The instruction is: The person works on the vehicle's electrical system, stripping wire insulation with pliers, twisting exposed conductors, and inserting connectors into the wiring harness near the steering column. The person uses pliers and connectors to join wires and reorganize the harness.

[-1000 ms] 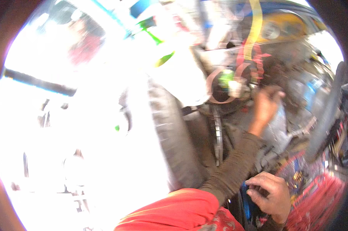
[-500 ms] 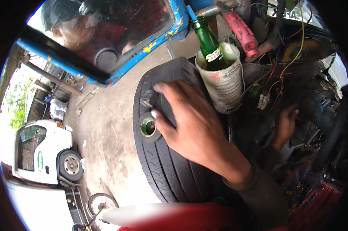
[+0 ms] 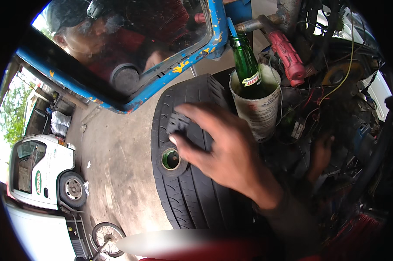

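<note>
My right hand reaches in from the lower right over a worn black tyre. Its thumb and index finger pinch a small dark grey block, blurred and too indistinct to name more exactly. Just below the block, a round ring with a dark rim and a green inner wall rests on the tread. Further right, in shadow, my left hand is among dark parts and wires, its forearm partly hidden behind my right one. Its fingers are too dim to read, and whether it holds anything is hidden.
Behind the tyre stands a pale cylindrical container with a green glass bottle in it. A red handle and loose wires are beside it. A blue-framed window hangs at upper left; a white truck stands beyond.
The view has shifted slightly. My right hand's thumb and index finger have spread a little, and the grey block shows more between them. The ring stays on the tyre.
</note>
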`<state>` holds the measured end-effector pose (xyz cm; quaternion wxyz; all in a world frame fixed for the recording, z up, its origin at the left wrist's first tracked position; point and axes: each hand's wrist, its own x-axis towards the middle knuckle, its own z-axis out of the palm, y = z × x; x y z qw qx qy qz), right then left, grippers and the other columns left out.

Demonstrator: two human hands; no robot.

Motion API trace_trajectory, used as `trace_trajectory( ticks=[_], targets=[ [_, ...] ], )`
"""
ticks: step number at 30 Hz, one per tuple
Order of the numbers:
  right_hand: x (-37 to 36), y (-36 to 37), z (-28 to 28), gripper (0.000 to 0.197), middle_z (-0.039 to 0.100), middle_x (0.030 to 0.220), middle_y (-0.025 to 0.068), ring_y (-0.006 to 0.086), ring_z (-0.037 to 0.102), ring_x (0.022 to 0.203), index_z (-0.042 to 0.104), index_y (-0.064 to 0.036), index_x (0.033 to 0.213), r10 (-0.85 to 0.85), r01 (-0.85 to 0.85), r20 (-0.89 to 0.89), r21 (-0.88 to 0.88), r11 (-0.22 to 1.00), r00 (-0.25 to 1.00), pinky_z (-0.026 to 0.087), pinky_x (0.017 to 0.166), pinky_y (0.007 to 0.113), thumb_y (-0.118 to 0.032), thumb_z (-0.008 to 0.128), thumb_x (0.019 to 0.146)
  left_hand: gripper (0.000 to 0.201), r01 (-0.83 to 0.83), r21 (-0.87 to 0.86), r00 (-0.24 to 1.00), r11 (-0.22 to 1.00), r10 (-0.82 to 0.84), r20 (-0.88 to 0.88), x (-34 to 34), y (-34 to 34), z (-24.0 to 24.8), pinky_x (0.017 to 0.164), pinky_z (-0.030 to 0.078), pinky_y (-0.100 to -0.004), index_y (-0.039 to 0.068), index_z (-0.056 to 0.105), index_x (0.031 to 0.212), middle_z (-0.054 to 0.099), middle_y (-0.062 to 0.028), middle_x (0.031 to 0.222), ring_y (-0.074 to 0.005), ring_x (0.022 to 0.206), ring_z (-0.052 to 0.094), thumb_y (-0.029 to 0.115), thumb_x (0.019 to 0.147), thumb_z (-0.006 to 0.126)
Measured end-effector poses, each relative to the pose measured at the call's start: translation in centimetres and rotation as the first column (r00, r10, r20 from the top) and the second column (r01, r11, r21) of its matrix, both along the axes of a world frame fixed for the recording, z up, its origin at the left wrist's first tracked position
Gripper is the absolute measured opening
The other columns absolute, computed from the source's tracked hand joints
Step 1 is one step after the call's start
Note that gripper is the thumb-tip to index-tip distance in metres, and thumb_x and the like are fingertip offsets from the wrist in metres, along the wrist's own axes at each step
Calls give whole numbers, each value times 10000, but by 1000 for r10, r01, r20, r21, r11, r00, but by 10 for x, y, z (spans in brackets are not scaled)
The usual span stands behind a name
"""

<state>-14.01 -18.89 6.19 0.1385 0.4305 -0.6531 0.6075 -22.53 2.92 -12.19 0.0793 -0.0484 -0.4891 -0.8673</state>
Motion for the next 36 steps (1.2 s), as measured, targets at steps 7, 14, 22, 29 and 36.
trace_trajectory(
  ticks=[7, 14, 22, 29, 36],
  targets=[
    [32, 121, -22, 520, 602, 1278, 185, 223, 664, 1120, 623, 47, 1299, -22, 50, 220, -121, 991, 975, 617, 871, 307, 64, 794, 808, 270, 36, -14, 997, 999, -35, 66, 6, 12, -15, 924, 528, -349, 8, 731, 1185, 755, -133, 1061, -215, 999, 694, 67, 922, 717],
    [28, 212, -78, 496, 590, 1280, 155, 180, 636, 1118, 585, 53, 1342, -53, 175, 405, -270, 947, 913, 563, 932, 302, 59, 766, 880, 204, -117, -212, 992, 970, 105, -65, -4, 2, -31, 842, 520, -303, 48, 714, 1118, 719, -43, 981, -148, 892, 647, 29, 915, 730],
    [20, 265, -110, 502, 636, 1170, 108, 136, 660, 1003, 533, 68, 1396, -43, 332, 694, -288, 898, 719, 569, 846, 276, -50, 732, 950, 102, -131, -77, 986, 988, 122, -112, -20, -3, -15, 708, 464, -219, 30, 705, 1038, 692, 8, 899, -59, 805, 591, 56, 949, 746],
    [10, 304, -128, 460, 552, 1292, 90, 104, 614, 1058, 596, 30, 1340, -239, 473, 696, -163, 866, 677, 534, 884, 244, 36, 724, 897, 156, -12, -170, 999, 985, 20, 41, -18, -14, -7, 754, 529, -245, -10, 696, 1078, 747, -68, 997, -122, 866, 676, 34, 938, 749],
    [0, 271, -147, 500, 600, 1131, 120, 234, 633, 946, 665, -41, 1239, -578, 624, 395, 14, 781, 714, 523, 782, 316, -2, 810, 762, 158, 20, -107, 999, 994, -16, 39, -21, -26, -14, 694, 527, -248, -7, 723, 1074, 734, -43, 967, -109, 784, 657, 38, 927, 763]
  ],
)
